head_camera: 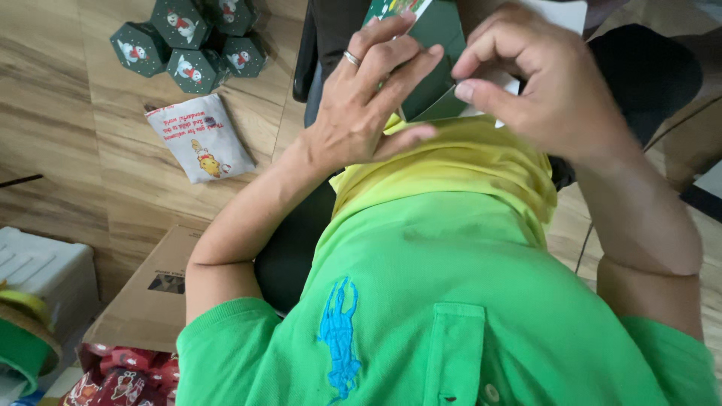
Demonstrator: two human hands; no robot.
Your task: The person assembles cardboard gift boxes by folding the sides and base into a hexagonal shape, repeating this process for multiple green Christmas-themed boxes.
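Left hand (368, 98): ringed fingers curled around the left side of a dark green card box (436, 45), grasping it.
Right hand (541, 83): pinching the box's flap.
Box: held above the lap.
Floor: hexagonal green boxes (188, 41), white pouch (199, 139).

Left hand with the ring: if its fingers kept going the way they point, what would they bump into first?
The left hand points up and to the right, and its fingertips already rest on the dark green folded card box. So the box comes first; the right hand holds its other side.
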